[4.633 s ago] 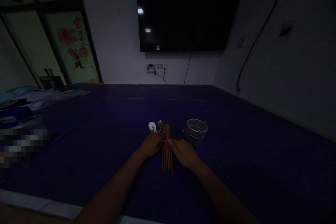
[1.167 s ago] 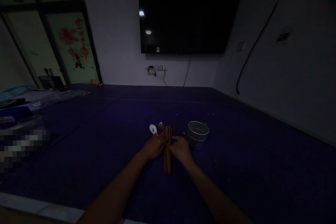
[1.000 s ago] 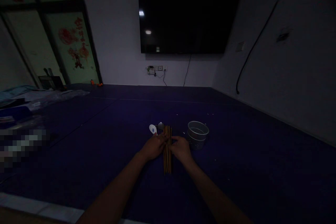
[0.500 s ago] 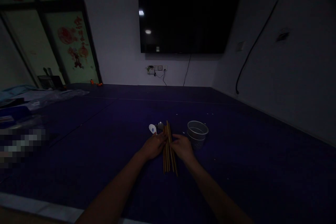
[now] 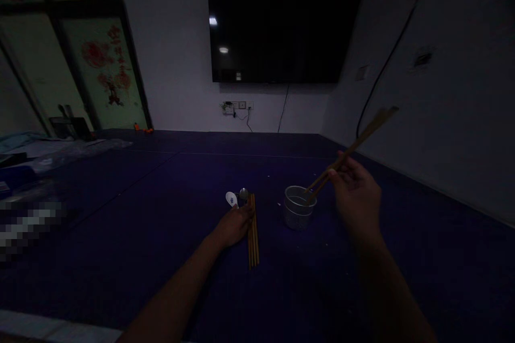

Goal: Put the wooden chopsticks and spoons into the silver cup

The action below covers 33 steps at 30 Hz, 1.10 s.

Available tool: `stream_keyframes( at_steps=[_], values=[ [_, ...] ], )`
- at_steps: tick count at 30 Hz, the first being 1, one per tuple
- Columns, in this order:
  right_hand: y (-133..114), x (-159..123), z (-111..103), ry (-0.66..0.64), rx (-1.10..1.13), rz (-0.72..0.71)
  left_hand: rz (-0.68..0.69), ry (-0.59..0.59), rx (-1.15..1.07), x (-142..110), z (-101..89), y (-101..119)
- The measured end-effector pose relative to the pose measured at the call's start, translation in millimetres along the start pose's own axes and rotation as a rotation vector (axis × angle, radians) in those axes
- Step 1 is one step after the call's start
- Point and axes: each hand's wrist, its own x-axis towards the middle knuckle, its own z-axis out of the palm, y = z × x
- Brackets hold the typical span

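A bundle of wooden chopsticks (image 5: 253,236) lies on the dark blue table (image 5: 161,209). My left hand (image 5: 234,225) rests on the table against the bundle's left side, fingers curled on it. My right hand (image 5: 356,198) is raised to the right and pinches a pair of chopsticks (image 5: 354,146) that slant up to the right. Their lower tips hang over the mouth of a metal perforated cup (image 5: 299,207). A white ceramic spoon (image 5: 231,199) and a metal spoon (image 5: 243,193) lie just beyond the bundle.
A large dark TV (image 5: 284,29) hangs on the far wall above a socket with cables (image 5: 235,106). Plastic wrap and clutter (image 5: 60,150) lie at the table's far left. A white wall (image 5: 442,118) runs along the table's right side.
My right hand has lifted a pair of chopsticks out of the bundle and carried them up and right, over the metal cup. The left hand stays at the bundle.
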Motion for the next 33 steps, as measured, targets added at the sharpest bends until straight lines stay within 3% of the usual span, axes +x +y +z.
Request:
stream_keyframes(
  at_steps=[5,10,22,28,33],
  values=[
    [26,1,2,0.006,-0.062,-0.035,-0.008,-0.009,-0.006,0,-0.1,0],
    [46,-3,8,-0.086,-0.156,0.09,-0.012,-0.01,-0.009,0,0.6,-1],
    [59,-5,-3,-0.244,-0.401,0.132,0.004,0.014,0.0,-1,1.7,0],
    [62,-2,-3,-0.246,-0.54,0.083,0.003,0.012,0.002,0,4.2,-4],
    [75,0,-4,-0.29,-0.634,-0.043,-0.006,0.001,0.004,1,3.5,-3]
  ],
)
